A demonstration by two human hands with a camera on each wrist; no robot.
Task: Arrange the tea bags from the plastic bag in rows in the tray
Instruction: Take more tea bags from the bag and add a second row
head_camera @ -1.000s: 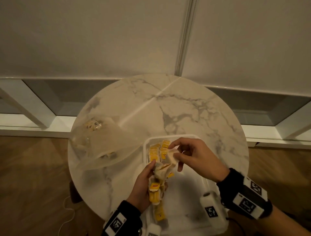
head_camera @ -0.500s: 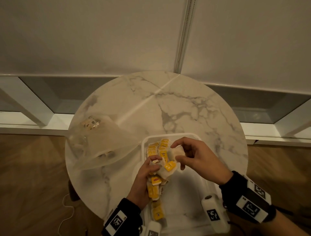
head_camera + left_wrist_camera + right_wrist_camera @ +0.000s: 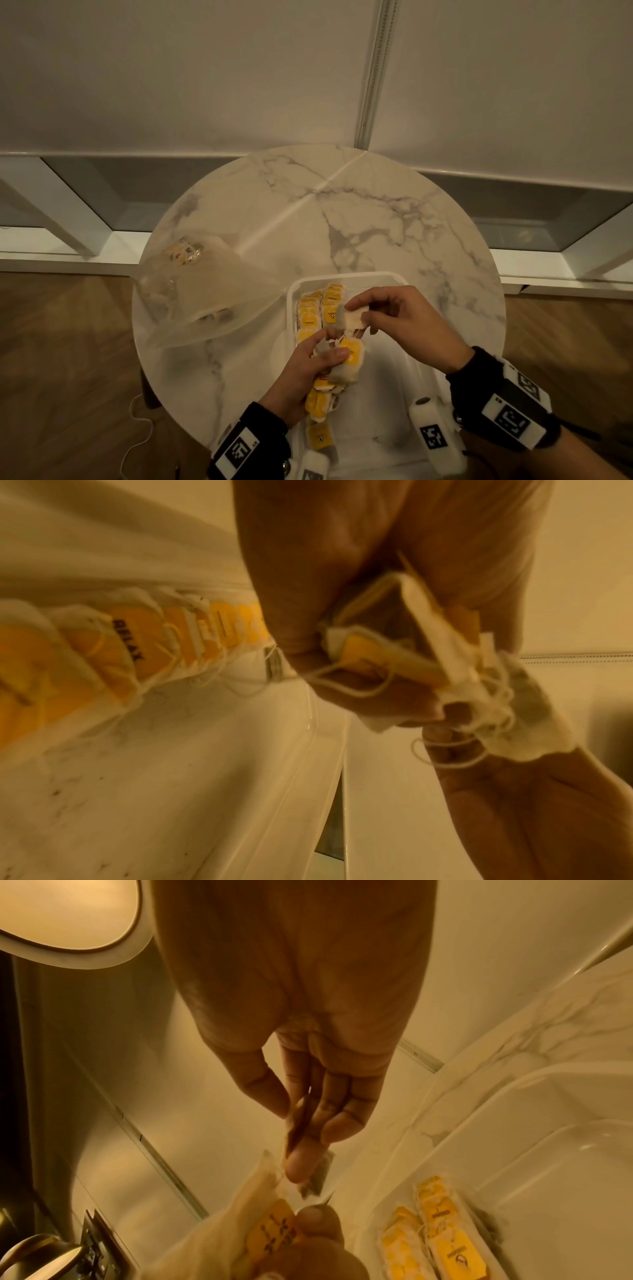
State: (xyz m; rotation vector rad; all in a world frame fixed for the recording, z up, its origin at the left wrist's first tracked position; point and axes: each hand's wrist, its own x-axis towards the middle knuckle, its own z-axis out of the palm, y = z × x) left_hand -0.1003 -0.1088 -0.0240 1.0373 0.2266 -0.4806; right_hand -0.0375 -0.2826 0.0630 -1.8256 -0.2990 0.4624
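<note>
The left hand [image 3: 301, 366] clenches a tangled bunch [image 3: 342, 368] of light, soft, tear-prone tea bags over the tray [image 3: 394, 277], while the right hand [image 3: 400, 320] pinches one bag [image 3: 352, 318]; grip its flat paper body, since strings likely snag.

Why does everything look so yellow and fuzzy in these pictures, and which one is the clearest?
Head view: dim, warm room light, the clearest of the three; the round marble table bulges from the wide lens. Left wrist view: orange cast, soft blur on the left hand and its bunch of tea bags. Right wrist view: the right hand looms stretched; the tray shows small glare streaks.
</note>
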